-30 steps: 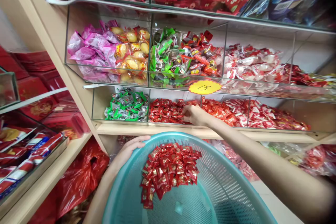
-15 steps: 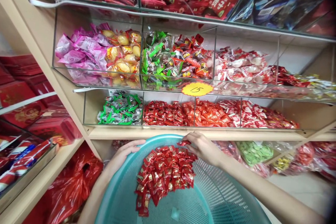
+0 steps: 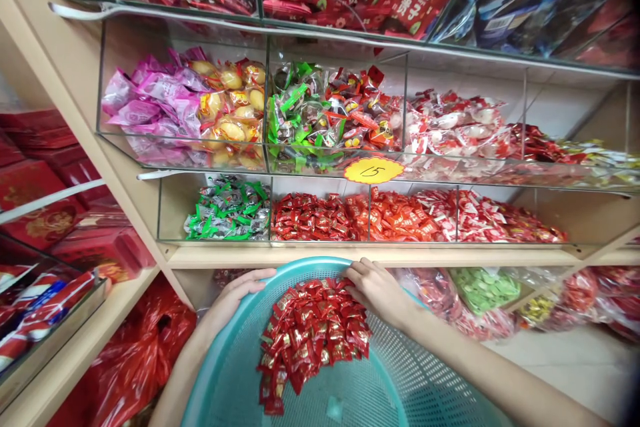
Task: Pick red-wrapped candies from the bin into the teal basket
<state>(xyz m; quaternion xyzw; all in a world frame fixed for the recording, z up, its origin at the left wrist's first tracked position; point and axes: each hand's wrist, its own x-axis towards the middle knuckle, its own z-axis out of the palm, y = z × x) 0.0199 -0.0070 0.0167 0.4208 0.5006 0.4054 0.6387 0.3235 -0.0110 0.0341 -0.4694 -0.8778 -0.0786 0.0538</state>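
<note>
A large teal plastic basket (image 3: 320, 261) with meshed sides fills the lower middle. My left hand (image 3: 239, 293) is wrapped over its upper left rim. Inside lies a heap of small red-and-gold wrapped candies (image 3: 310, 333), spread from the far wall down onto the base. My right hand (image 3: 380, 290) reaches over the far right rim with curled fingers. Its fingertips touch the top right edge of the heap, and whatever is between them is hidden.
Just beyond the basket, a wooden shelf edge (image 3: 370, 257) carries clear bins of red candies (image 3: 313, 217) and green-wrapped ones (image 3: 227, 208). Above hangs a yellow price tag (image 3: 374, 171). A red plastic bag (image 3: 135, 353) lies lower left, and bagged sweets (image 3: 485, 290) sit under the shelf at right.
My right hand has shifted slightly left and down along the rim. The red candy visible at its fingertips before no longer stands out from the heap. My left hand has stayed on the rim.
</note>
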